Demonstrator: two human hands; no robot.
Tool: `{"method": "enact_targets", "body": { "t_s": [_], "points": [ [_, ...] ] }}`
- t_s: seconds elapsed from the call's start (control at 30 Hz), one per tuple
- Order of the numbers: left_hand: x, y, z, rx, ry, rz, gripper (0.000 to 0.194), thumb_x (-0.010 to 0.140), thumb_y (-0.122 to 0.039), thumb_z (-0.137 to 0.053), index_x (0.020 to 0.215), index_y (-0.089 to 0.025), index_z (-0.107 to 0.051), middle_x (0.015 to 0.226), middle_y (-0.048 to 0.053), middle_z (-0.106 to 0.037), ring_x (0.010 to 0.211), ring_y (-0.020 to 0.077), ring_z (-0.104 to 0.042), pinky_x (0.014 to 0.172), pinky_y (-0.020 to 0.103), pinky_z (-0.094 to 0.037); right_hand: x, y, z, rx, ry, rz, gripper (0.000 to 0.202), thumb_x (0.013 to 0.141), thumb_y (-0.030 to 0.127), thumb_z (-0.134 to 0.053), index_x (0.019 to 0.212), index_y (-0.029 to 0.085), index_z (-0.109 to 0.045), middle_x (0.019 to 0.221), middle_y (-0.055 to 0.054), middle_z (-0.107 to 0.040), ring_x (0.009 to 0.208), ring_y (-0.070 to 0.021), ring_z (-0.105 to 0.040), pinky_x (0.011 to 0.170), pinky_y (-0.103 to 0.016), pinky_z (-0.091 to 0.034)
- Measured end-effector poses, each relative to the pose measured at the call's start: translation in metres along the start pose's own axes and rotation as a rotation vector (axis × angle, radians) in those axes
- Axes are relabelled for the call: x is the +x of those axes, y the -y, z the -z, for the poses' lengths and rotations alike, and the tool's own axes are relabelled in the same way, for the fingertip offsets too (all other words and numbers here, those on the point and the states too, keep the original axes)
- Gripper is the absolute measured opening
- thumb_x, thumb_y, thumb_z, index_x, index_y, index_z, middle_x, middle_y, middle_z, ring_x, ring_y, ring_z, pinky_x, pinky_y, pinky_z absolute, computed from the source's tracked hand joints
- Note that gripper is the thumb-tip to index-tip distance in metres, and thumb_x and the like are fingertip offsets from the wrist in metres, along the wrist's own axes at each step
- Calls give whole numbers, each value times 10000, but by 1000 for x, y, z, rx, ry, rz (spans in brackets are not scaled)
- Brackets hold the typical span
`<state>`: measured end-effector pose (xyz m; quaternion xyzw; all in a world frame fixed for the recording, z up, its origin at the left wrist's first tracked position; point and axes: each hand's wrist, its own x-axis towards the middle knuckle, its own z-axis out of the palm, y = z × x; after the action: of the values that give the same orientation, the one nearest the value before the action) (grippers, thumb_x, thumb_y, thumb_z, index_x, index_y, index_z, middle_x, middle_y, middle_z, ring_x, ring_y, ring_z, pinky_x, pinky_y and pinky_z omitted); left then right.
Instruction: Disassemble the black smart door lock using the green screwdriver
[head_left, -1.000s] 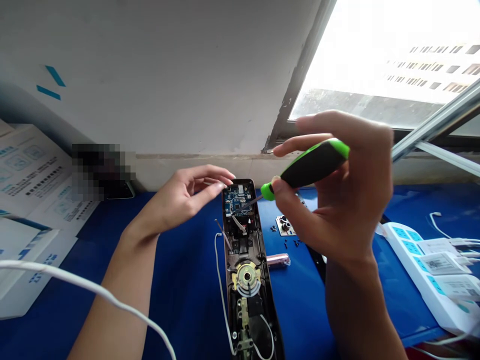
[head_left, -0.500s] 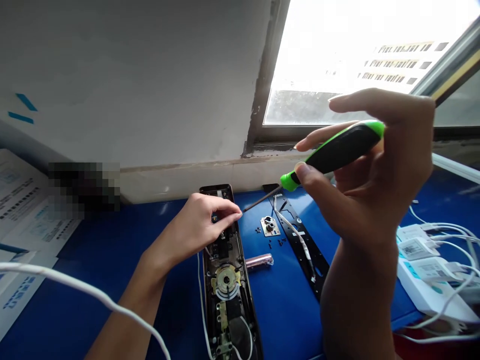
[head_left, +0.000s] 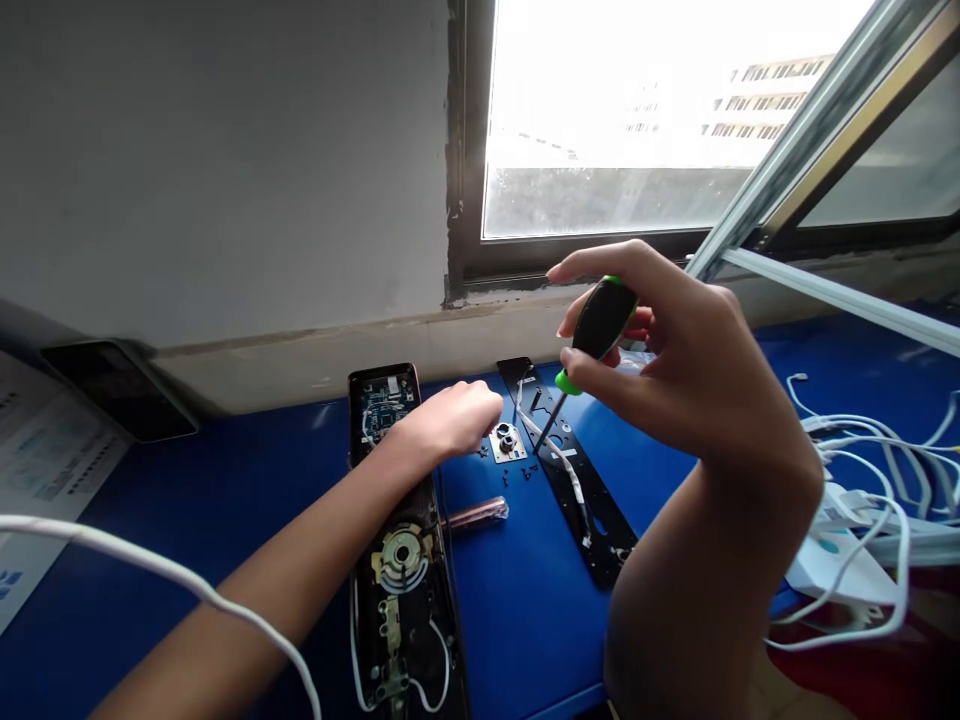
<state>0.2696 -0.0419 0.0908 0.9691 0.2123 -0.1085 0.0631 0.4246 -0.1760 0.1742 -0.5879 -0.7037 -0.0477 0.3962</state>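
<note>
My right hand (head_left: pixel 667 350) grips a screwdriver (head_left: pixel 604 318) by its black and green handle. The shaft slants down, and its tip appears at the edge of a long black plate (head_left: pixel 600 535) beside small dark screws (head_left: pixel 527 473). My left hand (head_left: pixel 457 420) is closed, knuckles up, near a small pale square plate (head_left: pixel 508 443); its fingertips are hidden. Under the left forearm lies a long open dark housing (head_left: pixel 452 610) with a circuit board (head_left: pixel 382 408) and a round metal part (head_left: pixel 403 555). A white-sleeved cable (head_left: pixel 566 470) runs along the black plate.
A copper-coloured cylinder (head_left: pixel 478 514) lies right of the housing. White plugs and cables (head_left: pixel 862 500) crowd the right side. A dark flat device (head_left: pixel 120 385) and printed papers (head_left: pixel 67 470) are at left. A white cable (head_left: pixel 187 580) crosses the left foreground.
My left hand has moved right from above the housing toward the small pale plate. The screwdriver has swung steeper, its tip leaving my left fingers for the black plate's edge. The view has shifted right.
</note>
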Motion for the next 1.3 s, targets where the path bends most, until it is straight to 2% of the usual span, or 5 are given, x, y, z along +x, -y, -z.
{"method": "enact_targets", "body": {
  "t_s": [0.27,0.9,1.03,1.17,1.3],
  "points": [
    [31,-5,-16,108,105,30,244,735,3,-591,849,-152,-741,956,131,-747,864,265,-730,694,301,-522,-4,-9,8,36,6,-15,475,817,130,-675,1271,250,-610,949,5,-721,794,-153,-681,723,-319,-563],
    [26,-6,-13,71,104,51,255,723,2,-623,865,-159,-760,944,129,-740,827,285,-736,617,296,-533,-5,-9,12,44,22,13,483,832,108,-693,1289,234,-599,1000,19,-701,835,-140,-680,755,-306,-583],
    [2,-3,-7,28,-51,72,245,904,-158,-578,1038,-234,-769,1054,94,-745,966,301,-729,772,376,-588,-3,-7,7,33,25,12,512,821,113,-701,1302,252,-597,986,21,-710,831,-143,-689,775,-306,-580],
    [-32,-2,-11,-71,-490,67,298,972,-230,-574,1232,-206,-716,1296,93,-693,1193,283,-653,1009,438,-559,0,-2,-2,53,79,15,501,831,130,-709,1305,251,-598,930,32,-719,768,-129,-680,773,-304,-578],
    [-69,-7,-24,7,-808,193,324,968,-247,-602,1270,-197,-708,1475,120,-566,1504,350,-341,1194,554,-399,1,4,-16,89,142,31,400,838,174,-743,1216,248,-632,820,55,-701,707,-109,-658,696,-256,-543]
  ]
}}
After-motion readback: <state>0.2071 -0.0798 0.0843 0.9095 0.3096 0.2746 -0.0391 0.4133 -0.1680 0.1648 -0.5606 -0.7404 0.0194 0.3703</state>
